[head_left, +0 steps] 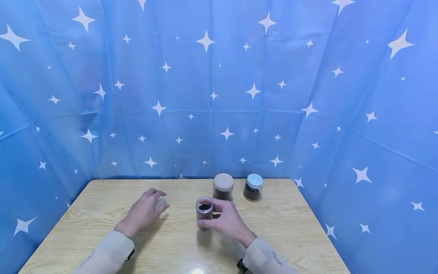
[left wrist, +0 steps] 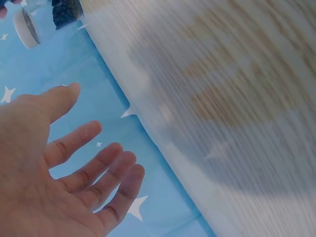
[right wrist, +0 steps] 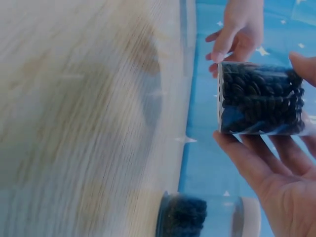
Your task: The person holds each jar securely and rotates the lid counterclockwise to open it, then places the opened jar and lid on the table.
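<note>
My right hand (head_left: 227, 220) grips a small clear glass jar (right wrist: 261, 101) of black beans or similar dark pieces, thumb on one side and fingers on the other. The jar's mouth is uncovered, and its base appears raised off the table. To its left my left hand (left wrist: 74, 163) hovers over the table, fingers spread and loosely bent, with nothing seen in it in the left wrist view. In the head view a pale patch shows between its thumb and fingers; I cannot tell what it is. Just behind my right hand stands a jar with a pinkish-beige lid (head_left: 224, 182) and dark contents.
A smaller jar with a light blue lid (head_left: 254, 187) and dark contents stands at the back right of the light wooden table (head_left: 171, 251). Blue curtain (head_left: 191, 83) with white stars hangs behind the table and along both sides.
</note>
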